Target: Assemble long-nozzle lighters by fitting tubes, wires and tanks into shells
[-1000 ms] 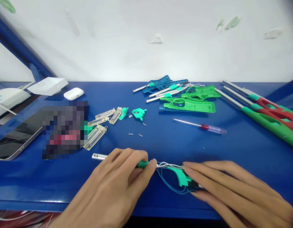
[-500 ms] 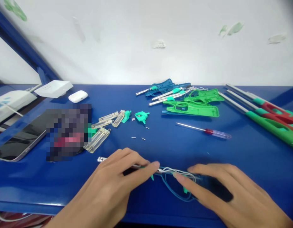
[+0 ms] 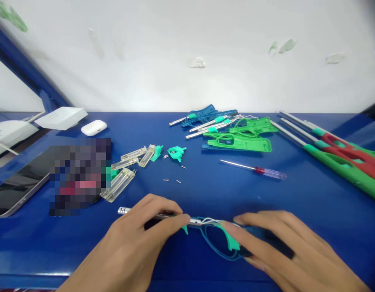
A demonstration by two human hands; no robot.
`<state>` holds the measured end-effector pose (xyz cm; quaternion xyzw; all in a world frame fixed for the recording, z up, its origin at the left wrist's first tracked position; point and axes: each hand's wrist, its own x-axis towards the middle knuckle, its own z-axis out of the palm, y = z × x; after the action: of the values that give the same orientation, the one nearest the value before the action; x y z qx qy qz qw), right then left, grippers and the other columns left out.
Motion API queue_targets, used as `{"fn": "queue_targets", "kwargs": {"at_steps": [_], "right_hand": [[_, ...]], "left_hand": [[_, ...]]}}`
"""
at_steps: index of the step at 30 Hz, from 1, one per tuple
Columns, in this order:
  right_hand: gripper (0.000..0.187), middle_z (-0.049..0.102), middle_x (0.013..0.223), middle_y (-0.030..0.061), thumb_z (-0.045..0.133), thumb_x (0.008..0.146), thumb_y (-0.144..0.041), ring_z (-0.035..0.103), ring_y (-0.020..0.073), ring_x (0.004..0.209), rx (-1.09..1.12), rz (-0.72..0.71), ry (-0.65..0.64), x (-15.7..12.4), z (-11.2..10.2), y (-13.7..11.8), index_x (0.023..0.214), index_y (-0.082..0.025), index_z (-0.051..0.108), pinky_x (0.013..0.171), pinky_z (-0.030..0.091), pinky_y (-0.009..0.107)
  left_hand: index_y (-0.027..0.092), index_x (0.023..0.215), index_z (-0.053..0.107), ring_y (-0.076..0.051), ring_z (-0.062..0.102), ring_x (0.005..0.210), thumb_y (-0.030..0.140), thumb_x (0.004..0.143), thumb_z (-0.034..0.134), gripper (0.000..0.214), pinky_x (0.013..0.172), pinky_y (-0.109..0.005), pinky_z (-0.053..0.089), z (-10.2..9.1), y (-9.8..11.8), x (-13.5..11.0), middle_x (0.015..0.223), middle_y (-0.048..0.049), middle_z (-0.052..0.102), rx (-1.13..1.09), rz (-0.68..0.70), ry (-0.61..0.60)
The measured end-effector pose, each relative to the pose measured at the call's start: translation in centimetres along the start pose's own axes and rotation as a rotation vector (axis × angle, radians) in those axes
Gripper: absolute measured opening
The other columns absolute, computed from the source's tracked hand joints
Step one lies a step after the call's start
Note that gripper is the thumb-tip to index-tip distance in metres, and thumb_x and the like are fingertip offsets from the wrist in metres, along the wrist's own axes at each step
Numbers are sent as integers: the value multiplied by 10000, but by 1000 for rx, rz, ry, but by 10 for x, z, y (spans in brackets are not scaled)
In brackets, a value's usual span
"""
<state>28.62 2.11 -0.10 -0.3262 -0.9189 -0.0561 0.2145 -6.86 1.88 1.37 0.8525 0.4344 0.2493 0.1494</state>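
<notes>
In front of me lies an opened long-nosed lighter with a blue half shell [image 3: 216,252], a metal tube [image 3: 124,210], thin white wires [image 3: 210,220] and a turquoise trigger [image 3: 230,239]. My left hand [image 3: 151,231] is closed round the tube, thumb and fingers pinching it near the shell. At the handle end, my right hand [image 3: 278,239] holds the shell between thumb and fingers, its fingertips at the wires and trigger. The rest of the handle is hidden under this hand.
Ahead lie a screwdriver [image 3: 268,172], small screws [image 3: 178,181], clear fuel tanks [image 3: 118,185] and a turquoise part [image 3: 176,154]. Opened lighters and green shells [image 3: 240,142] lie farther back, whole lighters [image 3: 336,162] at right. A phone [image 3: 21,182] and white case [image 3: 94,127] are left.
The turquoise trigger now shows more fully within the blue shell, and the white wires show less beside my right fingers. Both hands keep hold, while the whole view has shifted slightly.
</notes>
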Motion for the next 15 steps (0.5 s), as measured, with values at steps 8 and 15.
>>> {"fn": "queue_targets", "kwargs": {"at_steps": [8, 15], "right_hand": [[615, 897, 1350, 32, 444, 1255, -233, 839, 222, 1197, 23, -9, 114, 6, 2, -4, 1865, -281, 385, 1046, 649, 313], [586, 889, 1387, 28, 413, 1269, -258, 829, 236, 1227, 37, -35, 122, -2, 4, -2, 1855, -261, 411, 1068, 652, 356]], "left_hand": [[365, 1664, 611, -217, 774, 1280, 256, 1233, 530, 453, 1045, -345, 711, 7, 13, 1, 1464, -47, 732, 201, 28, 91], [207, 1449, 732, -299, 767, 1250, 212, 1283, 312, 451, 1011, -487, 688, 10, 30, 24, 1361, -77, 838, 212, 202, 60]]}}
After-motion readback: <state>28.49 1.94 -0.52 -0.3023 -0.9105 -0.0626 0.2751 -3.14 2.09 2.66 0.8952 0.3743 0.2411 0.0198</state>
